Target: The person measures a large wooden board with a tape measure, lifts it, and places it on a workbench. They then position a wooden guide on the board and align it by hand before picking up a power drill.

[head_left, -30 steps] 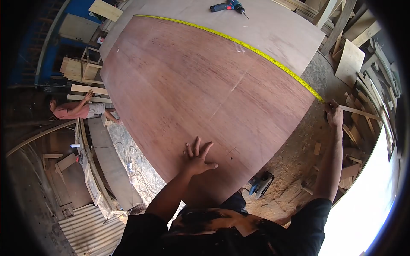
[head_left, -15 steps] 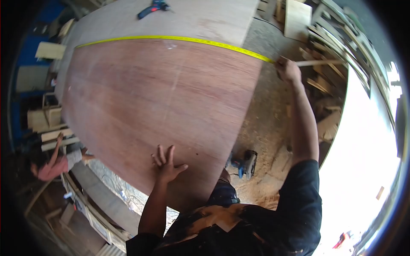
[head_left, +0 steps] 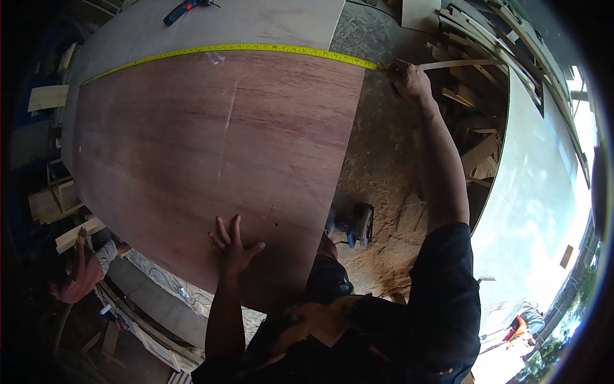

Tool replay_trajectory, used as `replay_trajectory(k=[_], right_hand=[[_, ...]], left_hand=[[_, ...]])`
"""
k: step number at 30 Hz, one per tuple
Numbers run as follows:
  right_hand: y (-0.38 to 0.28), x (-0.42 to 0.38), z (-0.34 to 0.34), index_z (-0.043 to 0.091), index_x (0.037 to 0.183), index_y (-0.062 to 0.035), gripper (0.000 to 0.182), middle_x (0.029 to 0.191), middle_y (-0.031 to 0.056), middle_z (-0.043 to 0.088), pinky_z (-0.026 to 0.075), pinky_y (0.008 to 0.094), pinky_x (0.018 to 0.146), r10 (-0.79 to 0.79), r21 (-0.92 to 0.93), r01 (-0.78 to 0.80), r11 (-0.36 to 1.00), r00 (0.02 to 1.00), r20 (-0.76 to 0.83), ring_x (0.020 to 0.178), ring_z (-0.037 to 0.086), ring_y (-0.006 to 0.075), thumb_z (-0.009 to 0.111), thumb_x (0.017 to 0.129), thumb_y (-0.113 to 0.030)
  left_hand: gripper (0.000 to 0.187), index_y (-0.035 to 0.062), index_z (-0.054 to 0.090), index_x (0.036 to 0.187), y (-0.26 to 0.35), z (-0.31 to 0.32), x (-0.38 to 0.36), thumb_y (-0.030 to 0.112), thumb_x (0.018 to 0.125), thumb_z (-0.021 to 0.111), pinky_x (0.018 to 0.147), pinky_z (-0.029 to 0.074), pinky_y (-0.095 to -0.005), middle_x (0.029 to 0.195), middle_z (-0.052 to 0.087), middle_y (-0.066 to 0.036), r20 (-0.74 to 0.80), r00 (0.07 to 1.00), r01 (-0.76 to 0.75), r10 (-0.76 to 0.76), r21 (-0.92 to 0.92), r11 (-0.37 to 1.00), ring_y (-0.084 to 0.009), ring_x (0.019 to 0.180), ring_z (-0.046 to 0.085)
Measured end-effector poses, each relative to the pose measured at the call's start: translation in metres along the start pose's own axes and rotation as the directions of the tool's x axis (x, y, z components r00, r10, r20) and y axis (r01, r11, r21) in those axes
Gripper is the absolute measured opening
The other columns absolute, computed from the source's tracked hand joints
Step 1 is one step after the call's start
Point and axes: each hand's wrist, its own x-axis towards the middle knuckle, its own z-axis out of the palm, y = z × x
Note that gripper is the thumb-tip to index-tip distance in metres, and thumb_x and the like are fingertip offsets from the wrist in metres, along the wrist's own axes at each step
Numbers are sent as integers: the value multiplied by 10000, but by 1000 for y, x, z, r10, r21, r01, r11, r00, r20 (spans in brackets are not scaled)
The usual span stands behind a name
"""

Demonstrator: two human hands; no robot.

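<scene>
The brown board (head_left: 173, 137) spreads before the worker and serves as the reference for all positions. A yellow tape measure (head_left: 243, 47) extends along the board's far edge, from its far left corner to just past its far right corner. The right hand (head_left: 409, 82), beyond that corner, is closed with fingers curled round the tape measure. A pale strip (head_left: 460, 64) runs on to the right of it; whether it belongs to the tape cannot be told. The left hand (head_left: 234, 252) lies on the board's near part, palm down, fingers spread wide, with hold of nothing. Past the board's far edge is a paler sheet (head_left: 275, 22) carrying a drill (head_left: 184, 11). A power saw (head_left: 359, 226) is on the floor (head_left: 390, 205), near the board's right edge. Left of the board, a second person (head_left: 86, 274) has an arm out toward light planks (head_left: 78, 235).
</scene>
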Motion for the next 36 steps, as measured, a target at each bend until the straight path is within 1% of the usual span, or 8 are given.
replay_trajectory(k=[10, 16, 24, 26, 28, 30, 32, 36], right_hand=[[9, 1, 12, 650, 917, -185, 199, 836, 130, 661, 497, 442, 719, -53, -30, 51, 998, 997, -60, 837, 632, 345, 548, 814, -323], [3, -2, 11, 651, 913, -183, 203, 836, 125, 663, 494, 436, 726, -34, -13, 33, 999, 996, -84, 843, 632, 342, 549, 810, -324], [9, 1, 16, 650, 920, -184, 204, 850, 125, 661, 492, 432, 732, -51, -17, 50, 999, 995, -86, 858, 630, 335, 544, 804, -313], [9, -2, 17, 656, 911, -156, 175, 839, 112, 663, 495, 425, 732, -153, 5, 154, 988, 985, -74, 852, 630, 329, 556, 797, -243], [8, -11, 18, 662, 914, -92, 179, 822, 108, 670, 500, 403, 714, -666, -78, 663, 744, 745, -24, 816, 634, 332, 571, 776, -160], [-28, -50, 13, 653, 906, -20, 188, 787, 114, 667, 501, 370, 692, -599, 224, 574, 788, 799, 58, 768, 650, 299, 569, 759, -103], [-80, -96, 7, 639, 902, 3, 200, 731, 120, 639, 487, 328, 669, -375, 526, 160, 835, 865, 332, 730, 643, 221, 561, 749, -99], [-104, -186, 54, 609, 855, 10, 163, 663, 54, 574, 450, 286, 627, -458, 778, 39, 627, 827, 327, 658, 562, 138, 548, 750, -99]], left_hand=[[1080, 276, 115, 1466, -1, 2, 2, 515, 644, 774, 1007, 86, -710, 1519, -142, -180, -20, 999, -26, 26, 20, 999, -564, 1322, -133], [1077, 272, 127, 1462, -8, 8, 4, 572, 639, 753, 1025, 67, -686, 1514, -127, -209, -67, 994, -82, 85, 47, 996, -570, 1319, -132], [1091, 258, 105, 1469, -4, 5, 3, 484, 647, 786, 1031, 76, -679, 1508, -169, -200, -6, 999, -37, 37, 19, 999, -561, 1315, -163], [1094, 262, 99, 1470, 1, -1, 2, 484, 648, 786, 1024, 77, -688, 1508, -177, -196, -11, 1000, 2, -2, 10, 1000, -562, 1313, -167], [1089, 300, 89, 1469, 7, -9, -1, 531, 647, 764, 1012, 73, -702, 1511, -184, -182, 57, 998, 20, -20, 3, 1000, -564, 1314, -166], [1068, 338, 99, 1462, 3, -10, 0, 572, 643, 743, 1005, 60, -712, 1518, -174, -164, 32, 999, 36, -35, -19, 999, -566, 1311, -172], [1048, 377, 109, 1456, -5, -8, -2, 613, 639, 722, 998, 48, -722, 1525, -163, -146, 6, 999, 49, -48, -41, 998, -567, 1309, -179], [1022, 415, 103, 1450, -5, -12, -5, 625, 650, 704, 1010, 51, -714, 1530, -169, -119, 11, 1000, -8, 9, -55, 998, -551, 1319, -178]])
